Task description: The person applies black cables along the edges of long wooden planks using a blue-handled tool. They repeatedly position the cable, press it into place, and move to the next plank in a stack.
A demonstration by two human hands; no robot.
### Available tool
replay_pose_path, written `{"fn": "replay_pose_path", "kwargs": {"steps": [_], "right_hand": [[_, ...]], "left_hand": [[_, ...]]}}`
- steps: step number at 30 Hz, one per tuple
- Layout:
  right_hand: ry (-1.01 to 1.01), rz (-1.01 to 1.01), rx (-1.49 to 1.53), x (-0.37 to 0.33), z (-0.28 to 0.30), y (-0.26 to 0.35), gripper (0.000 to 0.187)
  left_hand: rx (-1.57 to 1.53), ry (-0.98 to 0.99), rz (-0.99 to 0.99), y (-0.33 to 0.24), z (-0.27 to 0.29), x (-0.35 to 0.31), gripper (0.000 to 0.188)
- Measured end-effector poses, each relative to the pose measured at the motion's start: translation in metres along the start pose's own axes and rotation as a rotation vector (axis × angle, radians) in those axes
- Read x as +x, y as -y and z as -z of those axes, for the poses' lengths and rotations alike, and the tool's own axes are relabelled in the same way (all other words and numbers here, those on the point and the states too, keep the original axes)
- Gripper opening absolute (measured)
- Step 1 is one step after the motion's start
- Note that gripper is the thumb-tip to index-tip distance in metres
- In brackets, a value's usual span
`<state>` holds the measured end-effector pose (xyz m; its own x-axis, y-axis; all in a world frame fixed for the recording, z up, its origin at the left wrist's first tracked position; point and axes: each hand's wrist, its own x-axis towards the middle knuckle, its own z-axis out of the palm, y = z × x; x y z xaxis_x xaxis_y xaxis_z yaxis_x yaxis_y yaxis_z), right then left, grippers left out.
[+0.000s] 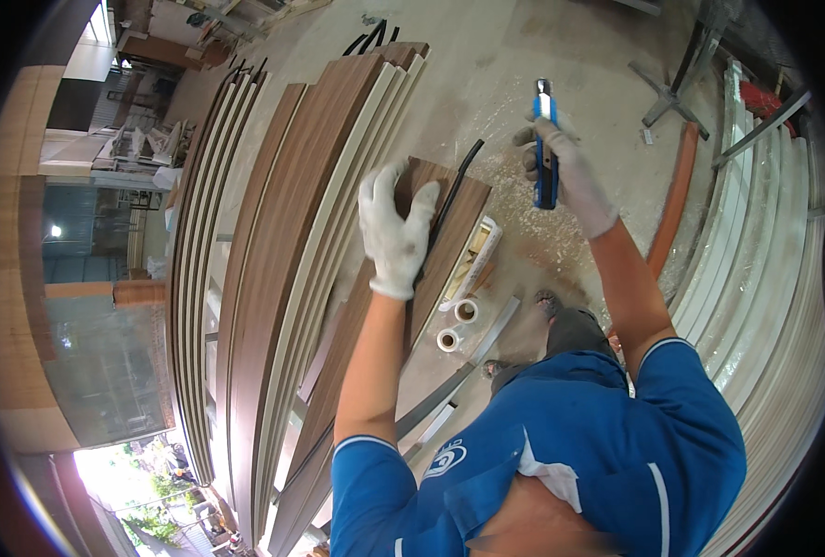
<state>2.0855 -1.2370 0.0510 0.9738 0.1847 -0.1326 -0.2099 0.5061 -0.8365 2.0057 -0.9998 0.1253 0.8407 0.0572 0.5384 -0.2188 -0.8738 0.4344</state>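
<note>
A blue and black utility knife (546, 158) stands roughly upright in my right hand (578, 176), its silver end pointing away from me. The gloved fingers and thumb close round its middle. My left hand (396, 232), also in a pale glove, hovers over or rests on the end of a brown wood-grain board (459, 227). Its fingers and thumb are spread apart. A thin black strip (459, 181) runs along that board, passes close by the left thumb and goes out of sight behind the hand. Whether the hand touches the strip I cannot tell.
Stacked wood-grain boards (282, 204) fill the left side. Two white rolls (457, 325) sit beside the board near my feet. Shavings (519, 186) litter the floor. To the right lie an orange bar (677, 200), a metal stand (669, 97) and plastic-wrapped white lengths (747, 260).
</note>
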Motion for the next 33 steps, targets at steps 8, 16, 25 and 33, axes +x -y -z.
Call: {"fn": "replay_pose_path", "kwargs": {"steps": [8, 16, 25, 33], "right_hand": [[0.298, -0.008, 0.365, -0.068, -0.06, 0.012, 0.035], [0.284, 0.201, -0.281, -0.102, -0.047, 0.0, 0.06], [0.196, 1.077, -1.723, -0.145, -0.026, 0.074, 0.068], [0.715, 0.453, -1.526, -0.167, -0.058, 0.04, 0.043]], "left_hand": [[-0.712, 0.515, 0.618, -0.073, 0.012, -0.055, 0.044], [-0.769, 0.307, 0.61, -0.088, 0.019, -0.084, 0.031], [0.021, 0.434, 0.223, -0.078, 0.05, -0.108, 0.026], [-0.152, 0.547, 0.069, -0.07, 0.071, -0.128, 0.043]]}}
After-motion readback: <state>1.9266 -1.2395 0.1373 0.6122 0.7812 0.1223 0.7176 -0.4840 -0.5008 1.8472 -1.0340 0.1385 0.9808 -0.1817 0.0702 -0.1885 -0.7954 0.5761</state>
